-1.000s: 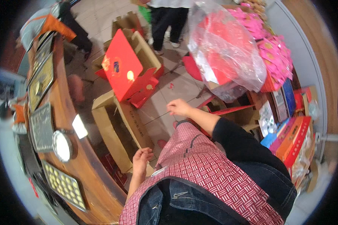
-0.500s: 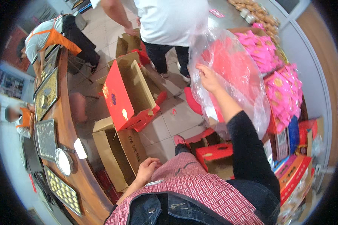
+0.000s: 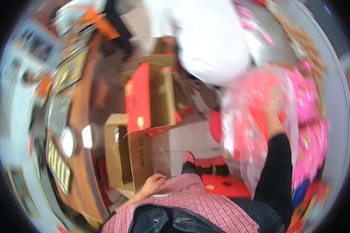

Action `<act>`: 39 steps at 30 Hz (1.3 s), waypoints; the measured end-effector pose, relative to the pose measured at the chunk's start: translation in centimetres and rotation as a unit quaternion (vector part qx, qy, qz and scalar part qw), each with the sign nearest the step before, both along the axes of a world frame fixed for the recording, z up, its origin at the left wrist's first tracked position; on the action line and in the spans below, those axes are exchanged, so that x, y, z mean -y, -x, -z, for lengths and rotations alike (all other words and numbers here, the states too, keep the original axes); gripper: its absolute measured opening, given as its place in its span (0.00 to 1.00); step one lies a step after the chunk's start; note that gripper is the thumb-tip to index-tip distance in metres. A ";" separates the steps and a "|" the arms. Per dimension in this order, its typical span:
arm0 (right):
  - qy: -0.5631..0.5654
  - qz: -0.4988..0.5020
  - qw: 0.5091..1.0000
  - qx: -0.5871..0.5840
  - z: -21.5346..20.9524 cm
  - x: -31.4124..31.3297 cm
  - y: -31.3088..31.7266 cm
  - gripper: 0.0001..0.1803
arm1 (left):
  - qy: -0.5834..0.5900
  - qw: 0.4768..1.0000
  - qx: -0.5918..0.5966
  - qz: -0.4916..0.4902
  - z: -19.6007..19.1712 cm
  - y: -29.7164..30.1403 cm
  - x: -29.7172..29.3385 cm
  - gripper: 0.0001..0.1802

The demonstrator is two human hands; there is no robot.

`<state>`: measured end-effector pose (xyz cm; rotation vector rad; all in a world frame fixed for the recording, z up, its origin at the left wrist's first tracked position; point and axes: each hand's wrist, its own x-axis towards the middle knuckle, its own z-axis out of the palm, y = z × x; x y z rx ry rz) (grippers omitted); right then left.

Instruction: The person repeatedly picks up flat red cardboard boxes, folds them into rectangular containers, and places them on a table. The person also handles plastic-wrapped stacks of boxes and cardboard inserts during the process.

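A large clear plastic bag (image 3: 241,143) with red contents bulges at the right. My right hand (image 3: 274,105) reaches to its far part, against the red contents. Motion blurs its fingers, and I cannot tell whether they grip the plastic. My left hand (image 3: 154,183) hangs low in front of my checked apron (image 3: 175,194), its fingers curled in with nothing visible in them. It is nearest to an open brown cardboard box (image 3: 140,163) on the floor. Pink packets in shiny wrap (image 3: 309,149) are heaped just right of the bag.
A red-sided open carton (image 3: 138,99) stands ahead, and a red box (image 3: 225,186) lies by my feet. A person in a white shirt (image 3: 212,39) bends over ahead. Trays (image 3: 59,167) and a white bowl (image 3: 68,141) line the wooden counter (image 3: 85,171) at the left, where others work.
My view has swung, so the scene is shifted and blurred. My right hand has moved from the bag's near left side to farther over it. The white-shirted person bends lower. My left hand stays curled.
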<state>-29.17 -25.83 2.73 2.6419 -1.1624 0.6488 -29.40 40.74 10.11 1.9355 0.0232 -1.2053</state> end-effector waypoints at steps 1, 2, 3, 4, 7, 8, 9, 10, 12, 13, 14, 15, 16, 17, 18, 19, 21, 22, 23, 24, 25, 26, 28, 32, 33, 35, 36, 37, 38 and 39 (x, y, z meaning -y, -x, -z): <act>0.001 0.108 0.985 -0.132 0.5 0.0 0.5 0.22 | 0.005 0.997 0.056 0.056 1.9 0.2 -0.4 0.15; -0.003 0.170 0.948 -0.269 0.9 -0.9 -1.0 0.24 | 0.004 0.994 0.091 0.065 1.0 1.4 0.3 0.15; -0.008 0.170 0.939 -0.299 1.1 -0.6 -0.7 0.24 | 0.005 0.988 0.121 0.091 -0.3 0.8 1.6 0.16; -0.019 0.153 0.948 -0.277 1.6 -0.6 0.2 0.23 | -0.001 0.982 0.147 0.119 -1.6 0.5 1.6 0.16; -0.042 0.095 0.961 -0.256 1.0 -0.6 -0.5 0.22 | -0.034 0.981 0.168 0.089 -0.7 2.4 0.9 0.16; -0.049 0.093 0.962 -0.251 0.2 -1.0 0.2 0.21 | -0.039 0.980 0.172 0.089 0.1 2.7 0.8 0.16; -0.051 0.083 0.963 -0.252 -0.1 -1.1 0.2 0.21 | -0.045 0.979 0.174 0.094 0.5 3.0 0.8 0.16; -0.056 0.079 0.961 -0.258 -1.0 -1.3 0.8 0.20 | -0.053 0.979 0.172 0.096 -0.2 2.1 0.4 0.16; -0.061 0.059 0.959 -0.270 -2.4 -1.4 -0.2 0.20 | -0.046 0.979 0.182 0.075 -0.1 2.4 -0.1 0.15; -0.065 0.051 0.957 -0.277 -2.9 -1.4 0.4 0.19 | -0.044 0.980 0.177 0.079 0.1 2.7 -0.4 0.15; -0.068 0.042 0.955 -0.285 -3.4 -1.6 0.9 0.19 | -0.041 0.981 0.172 0.081 0.2 2.9 -0.8 0.16; -0.073 0.035 0.953 -0.293 -3.9 -2.0 1.7 0.18 | -0.043 0.982 0.170 0.069 -0.3 3.0 -0.9 0.15; -0.076 0.025 0.950 -0.303 -4.4 -2.5 2.5 0.18 | -0.054 0.981 0.173 0.071 -0.4 3.0 -1.2 0.15; -0.078 0.014 0.946 -0.314 -5.3 -3.0 3.3 0.18 | -0.061 0.980 0.176 0.069 -0.2 3.3 -1.5 0.15; -0.075 -0.001 0.941 -0.331 -6.8 -3.3 3.8 0.17 | -0.064 0.980 0.175 0.067 0.0 3.7 -1.9 0.15; -0.079 -0.010 0.936 -0.343 -8.2 -3.4 4.7 0.17 | -0.051 0.980 0.182 0.056 0.2 3.7 -2.1 0.15; -0.084 -0.034 0.921 -0.380 -10.9 -4.2 7.1 0.17 | -0.021 0.980 0.196 0.034 0.3 4.0 -2.5 0.15; -0.088 -0.046 0.912 -0.397 -12.4 -4.6 8.5 0.16 | -0.014 0.977 0.207 0.044 0.7 4.0 -2.6 0.15; -0.090 -0.061 0.903 -0.417 -13.7 -5.0 9.9 0.16 | -0.007 0.975 0.217 0.053 1.2 4.0 -2.9 0.15; -0.097 -0.080 0.894 -0.431 -14.9 -5.7 11.3 0.16 | -0.001 0.972 0.227 0.065 1.0 4.2 -3.2 0.15; -0.103 -0.088 0.888 -0.440 -16.2 -6.8 12.6 0.16 | 0.031 0.965 0.249 0.070 0.4 4.5 -3.4 0.15; -0.107 -0.092 0.888 -0.438 -17.3 -8.0 14.0 0.16 | 0.044 0.964 0.251 0.069 0.4 5.1 -3.4 0.15; -0.128 -0.075 0.900 -0.411 -24.7 -18.9 14.6 0.16 | 0.055 0.965 0.252 0.052 0.8 7.1 -4.4 0.14; 0.021 -0.271 0.939 -0.211 -21.9 -25.2 21.6 0.19 | 0.133 0.960 0.241 0.051 1.8 10.0 -7.8 0.14; 0.031 -0.278 0.940 -0.193 -21.0 -26.0 23.1 0.19 | 0.124 0.961 0.241 0.051 1.4 10.9 -9.1 0.13; 0.011 -0.203 0.962 -0.180 -21.1 -25.7 24.9 0.18 | 0.129 0.956 0.253 0.078 1.2 12.4 -11.7 0.14; -0.008 -0.130 0.976 -0.175 -21.4 -24.3 27.8 0.18 | 0.120 0.957 0.249 0.085 1.3 12.2 -12.5 0.14; -0.028 -0.097 0.980 -0.173 -21.8 -22.5 27.4 0.18 | 0.100 0.964 0.233 0.074 1.2 13.7 -14.3 0.14; -0.045 -0.066 0.983 -0.162 -22.5 -22.0 26.6 0.18 | 0.089 0.967 0.218 0.100 1.2 15.4 -15.1 0.15; -0.062 -0.050 0.984 -0.161 -22.0 -21.8 25.8 0.17 | 0.071 0.974 0.205 0.060 1.3 17.7 -17.0 0.14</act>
